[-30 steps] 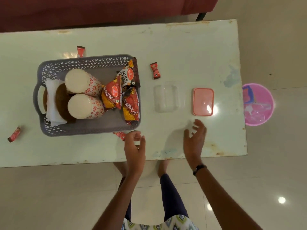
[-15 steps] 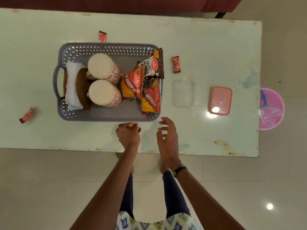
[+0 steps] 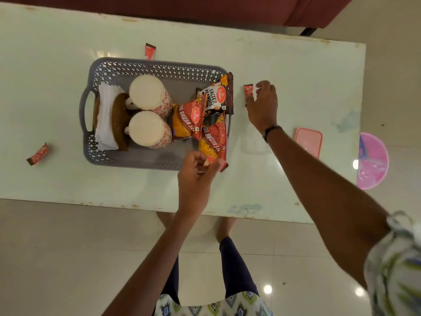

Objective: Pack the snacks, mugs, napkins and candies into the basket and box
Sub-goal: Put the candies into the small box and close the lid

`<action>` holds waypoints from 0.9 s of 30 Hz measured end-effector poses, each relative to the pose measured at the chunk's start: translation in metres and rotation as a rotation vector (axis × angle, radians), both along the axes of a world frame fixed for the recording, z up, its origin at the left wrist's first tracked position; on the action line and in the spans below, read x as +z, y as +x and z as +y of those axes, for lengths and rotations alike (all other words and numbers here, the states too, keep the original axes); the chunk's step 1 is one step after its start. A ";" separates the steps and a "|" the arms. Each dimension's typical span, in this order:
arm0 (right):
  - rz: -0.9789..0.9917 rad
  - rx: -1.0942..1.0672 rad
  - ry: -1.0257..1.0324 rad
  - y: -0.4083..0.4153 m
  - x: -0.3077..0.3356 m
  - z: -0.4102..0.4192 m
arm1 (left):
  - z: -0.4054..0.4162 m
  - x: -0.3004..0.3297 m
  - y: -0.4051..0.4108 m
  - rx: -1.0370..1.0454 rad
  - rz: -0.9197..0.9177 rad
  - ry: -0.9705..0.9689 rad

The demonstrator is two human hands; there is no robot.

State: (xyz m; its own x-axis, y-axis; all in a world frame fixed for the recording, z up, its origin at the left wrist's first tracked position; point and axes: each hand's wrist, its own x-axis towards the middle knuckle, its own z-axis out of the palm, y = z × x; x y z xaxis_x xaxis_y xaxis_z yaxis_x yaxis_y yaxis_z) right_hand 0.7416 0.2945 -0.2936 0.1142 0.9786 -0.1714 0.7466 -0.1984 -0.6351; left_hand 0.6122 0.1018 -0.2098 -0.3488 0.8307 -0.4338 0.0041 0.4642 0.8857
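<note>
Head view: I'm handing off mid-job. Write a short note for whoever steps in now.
Left hand: pinching a small red candy wrapper by the near rim of the grey plastic lattice basket.
Right hand: open, reaching at another red candy lying on the pale table.
Done: two floral white mugs, white napkins and three snack packets sit in the basket.
Left: four candies unpacked, including one behind the basket and one far left. The clear box looks empty; its pink lid lies beside it.
</note>
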 end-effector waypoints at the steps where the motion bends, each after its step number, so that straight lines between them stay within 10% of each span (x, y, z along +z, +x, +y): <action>1: -0.034 0.006 -0.067 -0.001 -0.004 0.009 | 0.010 0.002 0.000 0.030 -0.036 0.022; 8: -0.193 0.072 -0.262 0.001 -0.017 0.032 | 0.060 0.000 0.003 0.123 -0.043 0.058; 15: 0.305 -0.159 -0.023 0.023 0.044 -0.008 | 0.071 0.005 0.016 0.078 0.028 0.113; 27: 0.402 -0.445 -0.110 0.065 0.051 -0.112 | 0.085 -0.027 0.104 -0.029 0.113 0.009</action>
State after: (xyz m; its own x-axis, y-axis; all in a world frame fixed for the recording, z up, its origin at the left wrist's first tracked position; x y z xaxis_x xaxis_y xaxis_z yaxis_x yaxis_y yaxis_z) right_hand 0.8070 0.1826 -0.2421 0.4138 0.8256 -0.3835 0.2832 -0.5171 -0.8077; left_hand 0.7163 0.1873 -0.2363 -0.3708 0.8449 -0.3856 0.1173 0.4544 0.8830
